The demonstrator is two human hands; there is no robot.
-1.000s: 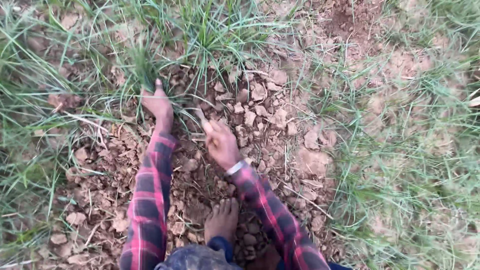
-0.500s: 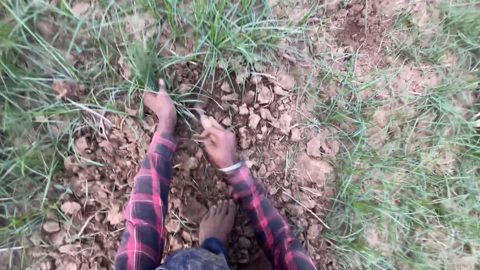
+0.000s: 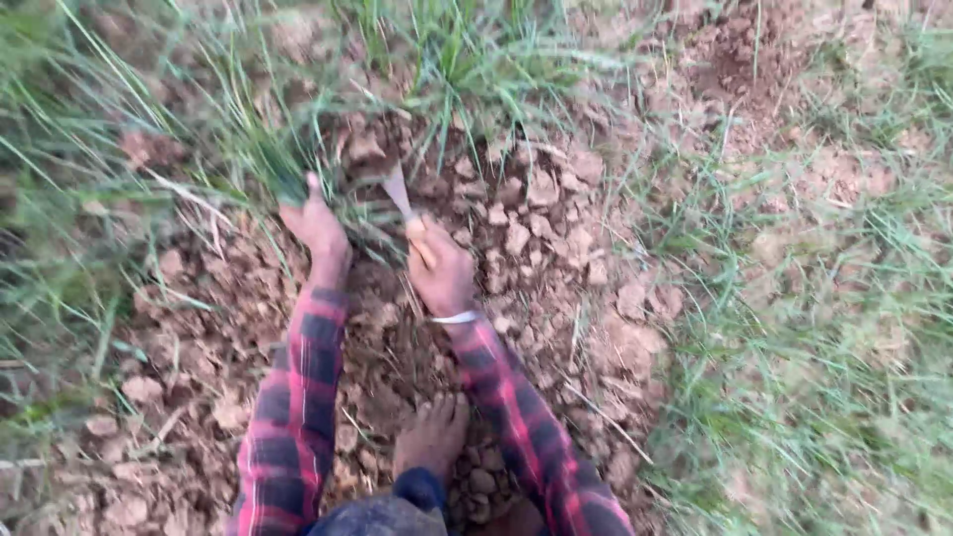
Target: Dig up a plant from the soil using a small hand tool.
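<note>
My left hand (image 3: 316,226) grips a tuft of green grass (image 3: 260,139) at the edge of the dug soil. My right hand (image 3: 442,266) is shut on a small hand tool (image 3: 399,193) with a wooden handle and a flat metal blade; the blade points up toward the base of the grass. Both arms wear red and dark checked sleeves (image 3: 293,417), and a pale bangle (image 3: 455,318) circles my right wrist. My bare foot (image 3: 432,437) rests on the clods between my arms.
Broken reddish-brown clods of soil (image 3: 541,218) cover the ground around my hands. Tall grass (image 3: 476,60) grows along the top and left. Thin grass (image 3: 824,328) spreads over the right side, with a patch of loose dirt (image 3: 735,50) at the top right.
The left hand has stayed on the grass tuft. The right hand has lifted the tool so its blade now shows, pointing at the base of the grass.
</note>
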